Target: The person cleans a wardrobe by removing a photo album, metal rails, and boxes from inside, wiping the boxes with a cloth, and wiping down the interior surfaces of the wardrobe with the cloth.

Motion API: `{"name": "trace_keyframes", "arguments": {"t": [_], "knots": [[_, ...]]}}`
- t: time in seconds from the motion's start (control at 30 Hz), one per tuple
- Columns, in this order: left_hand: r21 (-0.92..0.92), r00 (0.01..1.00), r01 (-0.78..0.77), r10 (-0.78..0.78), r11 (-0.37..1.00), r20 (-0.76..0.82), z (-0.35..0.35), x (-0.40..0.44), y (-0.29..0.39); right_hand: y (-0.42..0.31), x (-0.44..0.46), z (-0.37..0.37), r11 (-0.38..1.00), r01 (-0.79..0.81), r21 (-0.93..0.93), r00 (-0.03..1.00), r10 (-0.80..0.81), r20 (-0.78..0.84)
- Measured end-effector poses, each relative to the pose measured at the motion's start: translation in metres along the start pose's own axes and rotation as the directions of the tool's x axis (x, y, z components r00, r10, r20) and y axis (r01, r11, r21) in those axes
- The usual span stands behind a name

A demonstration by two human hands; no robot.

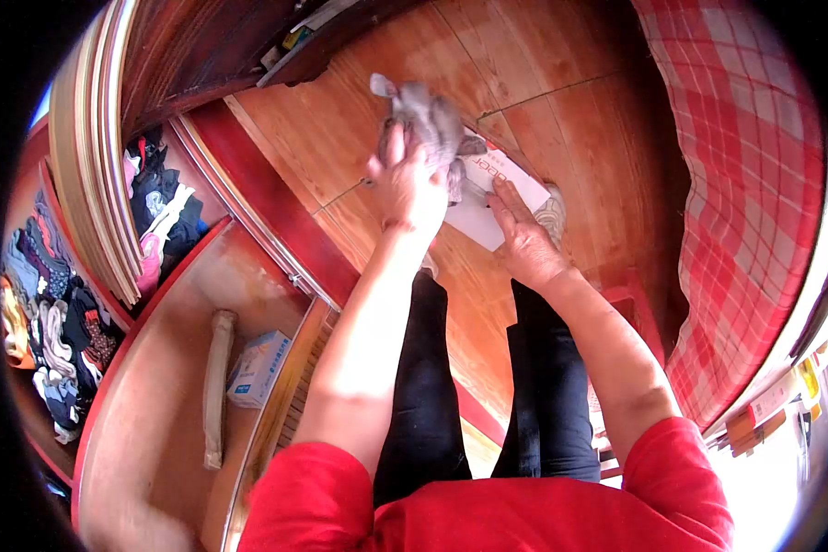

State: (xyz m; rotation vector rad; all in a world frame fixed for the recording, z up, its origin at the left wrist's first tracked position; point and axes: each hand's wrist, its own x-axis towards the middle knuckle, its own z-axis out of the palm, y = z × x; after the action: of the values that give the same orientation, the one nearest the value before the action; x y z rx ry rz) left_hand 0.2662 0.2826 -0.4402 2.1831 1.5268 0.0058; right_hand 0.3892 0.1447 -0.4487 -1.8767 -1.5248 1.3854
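Note:
A bunched grey-brown cloth [425,115] hangs over the tiled floor, slightly blurred. My left hand [409,184] grips it from the near side, with the fingers partly hidden in its folds. Just right of and below the cloth lies a white box or board [504,175] with red lettering. My right hand [524,230] rests its outstretched fingers on the near edge of that white piece. The far edge of the white piece is partly covered by the cloth.
An open drawer [161,386] at the left holds a blue-white box [259,368] and a long beige roll [218,386]. Folded clothes [60,322] fill compartments farther left. A red checked cloth [745,184] hangs at the right. A shoe [552,216] stands beside the white piece.

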Motion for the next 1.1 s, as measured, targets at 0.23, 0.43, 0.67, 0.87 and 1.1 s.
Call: {"name": "trace_keyframes", "arguments": {"t": [0.23, 0.43, 0.67, 0.87, 1.1], "knots": [[0.141, 0.936, -0.168, 0.113, 0.976, 0.332, 0.011, 0.001, 0.062, 0.009, -0.001, 0.010, 0.985, -0.032, -0.169, 0.999, 0.039, 0.038], [-0.406, 0.801, -0.430, 0.548, 0.807, 0.240, 0.008, 0.002, 0.029, 0.021, -0.007, 0.006, 0.996, -0.084, 0.009, 0.991, 0.083, 0.105], [-0.670, 0.867, -0.166, 0.431, 0.723, 0.250, -0.007, -0.090, 0.070, -0.027, -0.050, -0.022, -0.409, 0.168, 0.897, 0.865, 0.497, 0.065], [-0.630, 0.906, 0.174, 0.128, 0.757, 0.404, -0.033, -0.077, 0.029, 0.001, -0.070, -0.002, -0.019, -0.108, 0.994, 0.714, 0.694, 0.091], [-0.065, 0.972, 0.088, -0.072, 0.994, 0.225, 0.045, -0.036, -0.028, -0.050, 0.061, -0.010, 0.915, -0.131, -0.382, 0.965, 0.030, -0.259]]}}
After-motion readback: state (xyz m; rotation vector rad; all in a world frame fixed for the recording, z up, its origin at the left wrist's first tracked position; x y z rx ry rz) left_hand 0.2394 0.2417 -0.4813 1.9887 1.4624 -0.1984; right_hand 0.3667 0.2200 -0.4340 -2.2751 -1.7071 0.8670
